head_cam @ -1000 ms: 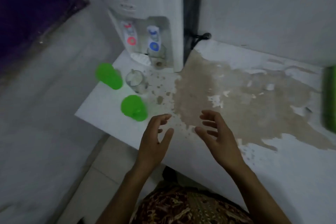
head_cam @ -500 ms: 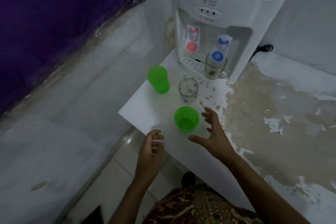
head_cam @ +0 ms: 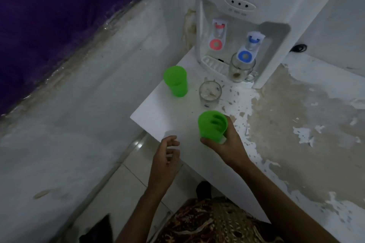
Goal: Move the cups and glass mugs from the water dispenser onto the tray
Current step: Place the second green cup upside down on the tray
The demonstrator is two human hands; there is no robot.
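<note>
My right hand (head_cam: 227,144) is wrapped around the near green plastic cup (head_cam: 211,126) at the counter's front corner; my fingers show through its wall. A second green cup (head_cam: 175,81) stands farther back on the left. Between them and the white water dispenser (head_cam: 246,6) sits a clear glass (head_cam: 209,94). A glass mug (head_cam: 240,70) with a handle stands on the drip tray under the blue tap. My left hand (head_cam: 166,160) hovers off the counter's edge, fingers loosely curled, holding nothing. No tray is in view.
The white counter (head_cam: 177,120) has a worn brown patch (head_cam: 296,124) spreading to the right. A grey wall and tiled floor (head_cam: 118,183) lie to the left, below the counter's edge. A black cable (head_cam: 299,47) runs behind the dispenser.
The view swung left and closer to the dispenser. My right hand reached forward and closed around the near green cup. My left hand stayed low by the counter's edge.
</note>
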